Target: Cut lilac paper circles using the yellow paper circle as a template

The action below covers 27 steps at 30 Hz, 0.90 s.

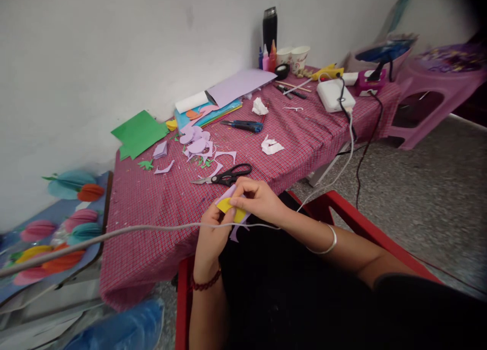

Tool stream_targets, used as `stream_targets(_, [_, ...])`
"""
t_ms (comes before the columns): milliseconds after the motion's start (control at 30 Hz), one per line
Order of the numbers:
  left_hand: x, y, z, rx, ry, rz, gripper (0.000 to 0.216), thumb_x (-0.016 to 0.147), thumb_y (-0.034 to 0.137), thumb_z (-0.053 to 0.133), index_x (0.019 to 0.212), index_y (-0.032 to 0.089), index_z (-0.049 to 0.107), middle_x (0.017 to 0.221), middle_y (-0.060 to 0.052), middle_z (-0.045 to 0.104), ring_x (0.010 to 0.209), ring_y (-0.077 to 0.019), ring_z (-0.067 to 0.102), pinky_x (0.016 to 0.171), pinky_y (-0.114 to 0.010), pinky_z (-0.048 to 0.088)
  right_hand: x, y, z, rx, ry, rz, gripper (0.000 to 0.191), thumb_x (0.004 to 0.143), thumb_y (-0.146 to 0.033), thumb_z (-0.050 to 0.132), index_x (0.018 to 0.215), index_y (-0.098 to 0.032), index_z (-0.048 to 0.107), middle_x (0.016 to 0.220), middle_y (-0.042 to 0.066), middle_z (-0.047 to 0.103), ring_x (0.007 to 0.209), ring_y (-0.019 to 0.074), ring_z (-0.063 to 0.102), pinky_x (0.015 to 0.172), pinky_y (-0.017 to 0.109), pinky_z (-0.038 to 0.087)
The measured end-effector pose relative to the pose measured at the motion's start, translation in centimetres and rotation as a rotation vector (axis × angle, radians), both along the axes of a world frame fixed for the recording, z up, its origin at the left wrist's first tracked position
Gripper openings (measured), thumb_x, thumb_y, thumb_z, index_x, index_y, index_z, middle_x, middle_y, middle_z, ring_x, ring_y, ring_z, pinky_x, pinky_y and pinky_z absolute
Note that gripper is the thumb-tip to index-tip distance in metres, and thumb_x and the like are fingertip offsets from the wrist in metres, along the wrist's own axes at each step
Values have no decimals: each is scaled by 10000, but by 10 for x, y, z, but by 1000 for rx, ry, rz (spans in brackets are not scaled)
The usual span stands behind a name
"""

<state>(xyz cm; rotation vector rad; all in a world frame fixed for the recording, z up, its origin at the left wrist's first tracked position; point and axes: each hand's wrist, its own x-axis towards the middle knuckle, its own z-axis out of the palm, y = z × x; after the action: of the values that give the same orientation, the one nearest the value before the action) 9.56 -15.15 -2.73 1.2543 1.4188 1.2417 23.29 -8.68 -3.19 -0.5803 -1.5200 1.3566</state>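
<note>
Over my lap, just off the table's front edge, both hands grip a small piece of yellow paper (pixel 239 215) laid against purple paper (pixel 227 194). My left hand (pixel 213 233) pinches the papers from the lower left, thumb on the yellow face. From the upper right, my right hand (pixel 258 200) presses its thumb and fingers on the top edge. A purple scrap (pixel 236 233) hangs below them. Black-handled scissors (pixel 228 176) lie on the table right beyond my hands. Purple cut circles (pixel 197 141) and offcuts sit in a heap farther back.
A checked cloth covers the table (pixel 152 208). On it are green paper (pixel 141 132), a blue utility knife (pixel 243 126), crumpled tissues (pixel 259 106), a white box (pixel 335 96) and paper cups (pixel 300 58). A pale cable (pixel 152 229) crosses before me. Paper ornaments (pixel 72 185) lie left.
</note>
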Motion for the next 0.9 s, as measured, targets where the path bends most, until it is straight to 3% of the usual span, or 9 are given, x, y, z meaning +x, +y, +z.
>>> stream_targets(133, [0, 0, -1, 0, -37, -13, 280, 766, 373, 679, 966, 179, 694, 695, -37, 662, 720, -190, 639, 628, -287, 512, -1, 0, -4, -141, 60, 62, 255, 752, -380, 701, 680, -165, 585, 709, -16, 519, 638, 102, 490, 577, 235, 394])
stream_targets(300, [2, 1, -2, 29, -24, -6, 275, 775, 361, 672, 958, 158, 694, 775, -64, 691, 754, -192, 648, 660, -293, 522, -3, -2, -5, -90, 68, 24, 209, 762, -319, 687, 679, -171, 566, 719, -10, 519, 659, 110, 494, 594, 241, 403])
stream_targets(367, [3, 1, -3, 24, -38, 9, 266, 781, 358, 666, 950, 153, 691, 832, -74, 703, 771, -190, 653, 673, -290, 523, -4, -3, -6, -97, 109, 12, 148, 762, -279, 681, 794, -179, 576, 738, -16, 522, 660, 109, 503, 600, 240, 409])
stream_targets(500, [6, 3, -7, 44, -97, 99, 246, 781, 333, 672, 955, 159, 677, 896, -70, 711, 791, -182, 665, 714, -289, 525, -7, -3, -8, -225, 243, 86, 419, 747, -276, 688, 1106, -213, 482, 753, -47, 528, 612, 97, 505, 550, 214, 405])
stream_targets(600, [9, 5, -11, 115, -180, 226, 220, 761, 308, 695, 918, 156, 669, 850, -49, 709, 753, -161, 663, 698, -265, 518, -8, -3, -9, -285, 126, 184, 294, 717, -306, 716, 910, -170, 541, 710, -45, 543, 591, 87, 491, 544, 207, 395])
stream_targets(700, [10, 7, -11, 148, -281, 305, 184, 737, 277, 715, 864, 157, 659, 737, -10, 683, 627, -110, 619, 589, -207, 481, -9, -4, -10, -319, 11, 187, 225, 711, -298, 700, 731, -151, 531, 628, -57, 506, 552, 76, 454, 519, 198, 358])
stream_targets(900, [2, 9, -11, -12, -321, 222, 196, 644, 263, 767, 725, 132, 644, 525, 44, 569, 405, -41, 419, 391, -156, 301, -6, 1, -10, -322, -91, 182, 169, 706, -266, 657, 721, -136, 551, 618, -59, 494, 553, 74, 436, 530, 200, 339])
